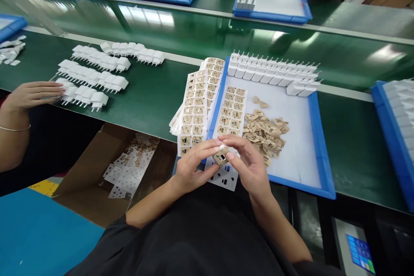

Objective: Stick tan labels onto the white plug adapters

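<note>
Both my left hand and right hand pinch one white charger over the blue tray's near left corner, tan sticker face up for pressing, label sheets and peeled backings close by

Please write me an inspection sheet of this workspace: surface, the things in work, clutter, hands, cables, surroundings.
Surface: green bench top, glossy, with reflections.
Things in work: small white plug adapter with a tan sticker, held over the near rim of the blue tray; sticker sheets lean on its left rim; a row of white adapters at its far side.
Clutter: peeled tan stickers heaped in the tray; used backing sheets in a cardboard box below.
Hands: left hand and right hand both pinch the adapter.
Cables: nothing seen.
Surroundings: a co-worker's hand on adapter rows to the left; more trays beyond.
</note>
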Motion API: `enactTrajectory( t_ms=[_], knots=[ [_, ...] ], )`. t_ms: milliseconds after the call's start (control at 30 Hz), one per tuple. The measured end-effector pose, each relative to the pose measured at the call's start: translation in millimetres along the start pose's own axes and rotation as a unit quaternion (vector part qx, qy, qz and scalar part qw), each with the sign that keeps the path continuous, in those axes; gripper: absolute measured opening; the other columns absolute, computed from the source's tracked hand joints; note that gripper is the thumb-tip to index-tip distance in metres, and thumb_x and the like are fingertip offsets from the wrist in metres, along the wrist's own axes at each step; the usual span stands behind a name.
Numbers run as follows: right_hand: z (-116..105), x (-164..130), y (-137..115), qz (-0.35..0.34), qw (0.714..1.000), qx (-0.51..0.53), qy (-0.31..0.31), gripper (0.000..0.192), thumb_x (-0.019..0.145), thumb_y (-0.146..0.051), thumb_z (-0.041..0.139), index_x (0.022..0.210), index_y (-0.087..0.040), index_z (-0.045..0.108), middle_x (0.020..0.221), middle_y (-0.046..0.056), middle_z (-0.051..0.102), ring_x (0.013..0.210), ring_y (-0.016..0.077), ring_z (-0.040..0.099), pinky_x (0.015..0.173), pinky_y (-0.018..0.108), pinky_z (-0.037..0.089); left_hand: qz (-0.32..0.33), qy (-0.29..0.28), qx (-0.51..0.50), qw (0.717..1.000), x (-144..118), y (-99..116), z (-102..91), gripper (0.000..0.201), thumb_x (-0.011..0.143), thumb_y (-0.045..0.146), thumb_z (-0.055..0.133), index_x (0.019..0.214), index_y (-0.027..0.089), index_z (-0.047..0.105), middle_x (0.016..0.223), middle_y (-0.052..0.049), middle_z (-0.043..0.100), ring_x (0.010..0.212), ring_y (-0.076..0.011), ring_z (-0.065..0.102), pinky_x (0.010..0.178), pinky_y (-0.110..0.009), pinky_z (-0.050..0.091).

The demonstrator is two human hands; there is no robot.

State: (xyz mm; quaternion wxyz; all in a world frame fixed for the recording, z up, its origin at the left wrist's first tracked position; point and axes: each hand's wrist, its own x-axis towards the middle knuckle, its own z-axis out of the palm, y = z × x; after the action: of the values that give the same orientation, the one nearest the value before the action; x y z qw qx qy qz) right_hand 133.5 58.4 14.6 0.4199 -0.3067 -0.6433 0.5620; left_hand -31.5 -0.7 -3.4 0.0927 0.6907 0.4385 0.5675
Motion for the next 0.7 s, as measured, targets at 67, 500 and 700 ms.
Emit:
enactTrajectory(
  t_ms=[67,500,700],
  knots=[
    [-5,2,-4,-0.047,0.995,-0.088,0.022,0.017,0.094,-0.022,0.064,0.108,-0.029,0.069,0.117,0.005,0.075,0.130,0.0259,0.059,0.112,0.052,0.045,-0.003,-0.008,0.004,1.000,1,1,-0.7,0.055,0.084,0.006,0.074,0.135,0.019,0.058,0.125,-0.013,0.072,0.120,-0.0230,0.069,0.103,-0.039,0.060],
    [-85,-15,20,-0.063,0.929,-0.292,0.217,0.025,0.089,-0.031,0.072,0.113,-0.025,0.068,0.091,0.006,0.074,0.083,0.0256,0.072,0.081,0.046,0.059,-0.115,0.033,0.079,0.990,4,-15,-27.4,0.046,0.084,0.016,0.066,0.130,0.022,0.065,0.118,-0.009,0.074,0.109,-0.0227,0.071,0.097,-0.034,0.058],
    [-131,-16,51,-0.103,0.807,-0.515,0.270,0.044,0.089,-0.037,0.069,0.133,-0.035,0.066,0.137,0.013,0.064,0.124,0.0452,0.061,0.104,0.062,0.049,-0.183,0.104,0.264,0.941,4,-78,-77.2,0.042,0.089,0.030,0.065,0.130,0.019,0.067,0.113,-0.009,0.068,0.101,-0.0199,0.069,0.089,-0.031,0.057]
  ],
)
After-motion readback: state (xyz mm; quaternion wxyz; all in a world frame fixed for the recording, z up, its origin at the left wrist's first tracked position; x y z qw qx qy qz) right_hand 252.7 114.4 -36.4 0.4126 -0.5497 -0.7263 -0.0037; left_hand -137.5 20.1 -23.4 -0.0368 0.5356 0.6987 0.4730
